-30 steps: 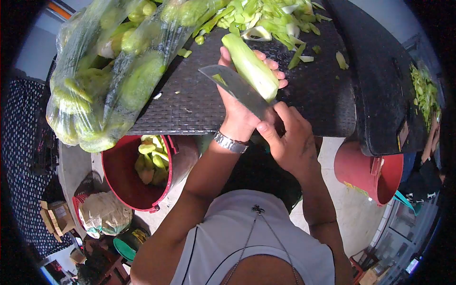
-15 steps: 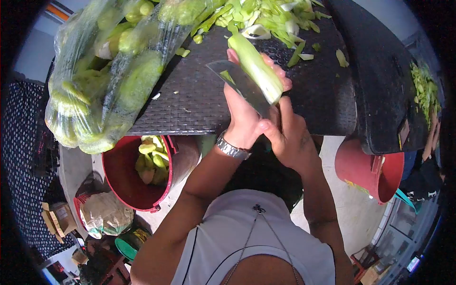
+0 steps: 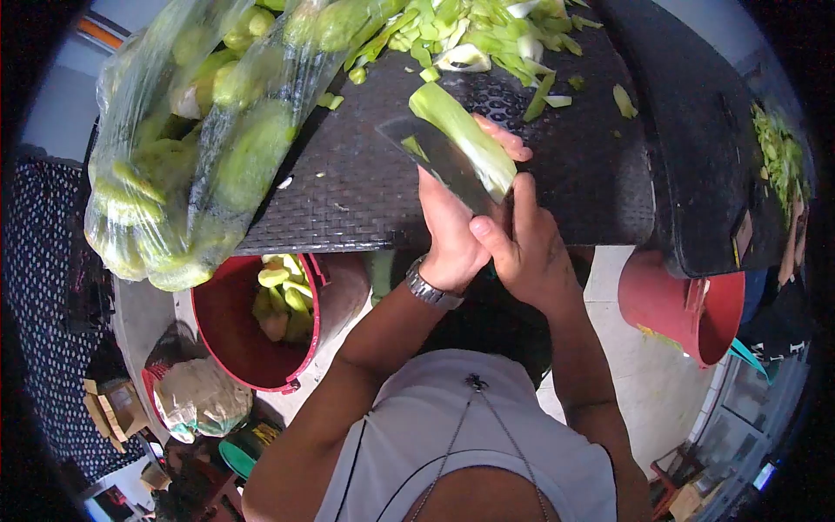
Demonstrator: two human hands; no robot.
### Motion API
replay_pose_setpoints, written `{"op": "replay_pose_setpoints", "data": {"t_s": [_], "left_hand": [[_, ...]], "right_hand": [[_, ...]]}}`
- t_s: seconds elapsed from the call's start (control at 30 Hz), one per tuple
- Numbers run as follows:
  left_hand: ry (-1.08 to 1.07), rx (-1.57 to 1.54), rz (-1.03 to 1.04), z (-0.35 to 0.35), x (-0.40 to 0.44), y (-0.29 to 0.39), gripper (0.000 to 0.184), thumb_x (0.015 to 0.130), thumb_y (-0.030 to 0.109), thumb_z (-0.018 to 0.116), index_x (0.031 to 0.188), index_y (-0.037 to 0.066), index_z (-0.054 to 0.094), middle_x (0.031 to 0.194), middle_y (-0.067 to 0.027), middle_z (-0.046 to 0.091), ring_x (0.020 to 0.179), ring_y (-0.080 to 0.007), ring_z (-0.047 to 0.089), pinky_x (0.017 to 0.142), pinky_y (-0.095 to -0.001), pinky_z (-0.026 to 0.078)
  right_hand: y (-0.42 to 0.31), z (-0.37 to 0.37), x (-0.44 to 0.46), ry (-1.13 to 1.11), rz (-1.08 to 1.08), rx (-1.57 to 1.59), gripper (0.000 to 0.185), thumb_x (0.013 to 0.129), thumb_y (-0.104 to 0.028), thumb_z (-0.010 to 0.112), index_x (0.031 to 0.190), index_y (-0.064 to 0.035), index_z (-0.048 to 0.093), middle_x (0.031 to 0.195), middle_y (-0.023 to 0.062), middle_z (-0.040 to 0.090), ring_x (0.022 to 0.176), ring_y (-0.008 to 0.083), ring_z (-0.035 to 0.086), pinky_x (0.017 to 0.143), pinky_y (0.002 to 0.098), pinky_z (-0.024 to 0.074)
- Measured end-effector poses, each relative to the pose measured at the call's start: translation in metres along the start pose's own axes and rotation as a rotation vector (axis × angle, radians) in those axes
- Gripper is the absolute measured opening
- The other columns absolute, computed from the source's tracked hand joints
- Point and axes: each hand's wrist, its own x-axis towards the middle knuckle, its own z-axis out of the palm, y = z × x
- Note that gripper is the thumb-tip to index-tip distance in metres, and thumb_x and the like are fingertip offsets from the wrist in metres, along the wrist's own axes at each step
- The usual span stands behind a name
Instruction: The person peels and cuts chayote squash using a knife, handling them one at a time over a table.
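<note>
A thick pale-green vegetable stem [image 3: 463, 139], its surface smooth like a peeled one, lies tilted across my left hand [image 3: 452, 228]. The fingers of that hand show past the stem's right side, closed around it; a metal watch sits on the wrist. My right hand [image 3: 535, 254] grips a knife whose handle is hidden in the fist. The broad knife blade [image 3: 435, 163] lies along the stem's left side, with a small green scrap stuck to it. Both hands are close together above the dark woven-pattern table [image 3: 348, 204].
Green and white peelings [image 3: 487, 35] are heaped at the table's back. A clear plastic bag [image 3: 196, 165] of green vegetables overhangs the left edge. Below stand a red bucket [image 3: 213, 326] with green pieces and another red bucket [image 3: 648, 296]. A person's arm [image 3: 791, 244] shows at far right.
The knife blade and stem have shifted slightly, with the stem's upper end moving down and left. The fingers of my left hand have changed position slightly. The whole view has moved a little.
</note>
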Motion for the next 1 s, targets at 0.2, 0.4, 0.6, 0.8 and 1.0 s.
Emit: {"op": "replay_pose_setpoints", "data": {"t_s": [0.2, 0.4, 0.6, 0.8, 1.0], "left_hand": [[0.048, 0.034, 0.049, 0.009, -0.005, -0.004, 0.048, 0.107, 0.043, 0.029, 0.111, 0.001, 0.053, 0.102, -0.0175, 0.063, 0.097, -0.0289, 0.062, 0.095, -0.0414, 0.049], [0.102, 0.082, 0.117, 0.014, -0.012, -0.004, 0.048, 0.108, 0.041, 0.028, 0.111, 0.000, 0.053, 0.101, -0.0158, 0.064, 0.095, -0.0274, 0.064, 0.094, -0.0398, 0.051], [0.197, 0.187, 0.020, 0.008, -0.004, 0.007, 0.057, 0.106, 0.053, 0.031, 0.121, 0.002, 0.050, 0.108, -0.0163, 0.059, 0.095, -0.0335, 0.064, 0.085, -0.0496, 0.057], [0.434, 0.304, -0.050, 0.006, 0.015, 0.023, 0.053, 0.107, 0.053, 0.035, 0.127, 0.006, 0.050, 0.108, -0.0133, 0.063, 0.091, -0.0293, 0.066, 0.079, -0.0464, 0.058], [0.084, 0.263, 0.014, 0.011, 0.002, 0.024, 0.039, 0.108, 0.032, 0.046, 0.140, 0.009, 0.040, 0.131, -0.0139, 0.057, 0.104, -0.0200, 0.062, 0.088, -0.0375, 0.056]], "right_hand": [[-0.001, 0.002, 0.003, 0.049, -0.036, 0.045, 0.068, 0.096, -0.049, 0.065, 0.126, 0.0043, 0.036, 0.097, 0.0355, 0.065, 0.094, 0.0559, 0.064, 0.077, 0.0570, 0.0527], [0.000, 0.004, 0.000, 0.039, -0.026, 0.056, 0.069, 0.097, -0.048, 0.064, 0.130, 0.0056, 0.037, 0.100, 0.0363, 0.065, 0.094, 0.0554, 0.065, 0.079, 0.0565, 0.0531], [-0.010, 0.007, -0.001, 0.119, -0.058, 0.028, 0.063, 0.100, -0.028, 0.060, 0.149, 0.0031, 0.034, 0.101, 0.0319, 0.065, 0.095, 0.0493, 0.066, 0.080, 0.0493, 0.0518], [-0.015, 0.013, -0.013, 0.135, -0.142, -0.373, 0.061, 0.102, -0.028, 0.059, 0.154, -0.0063, 0.037, 0.083, 0.0193, 0.058, 0.071, 0.0396, 0.068, 0.070, 0.0463, 0.0576], [0.000, 0.015, 0.003, 0.224, -0.294, -0.141, 0.056, 0.103, -0.016, 0.053, 0.157, -0.0120, 0.038, 0.093, 0.0292, 0.066, 0.078, 0.0429, 0.070, 0.066, 0.0509, 0.0551]]}}
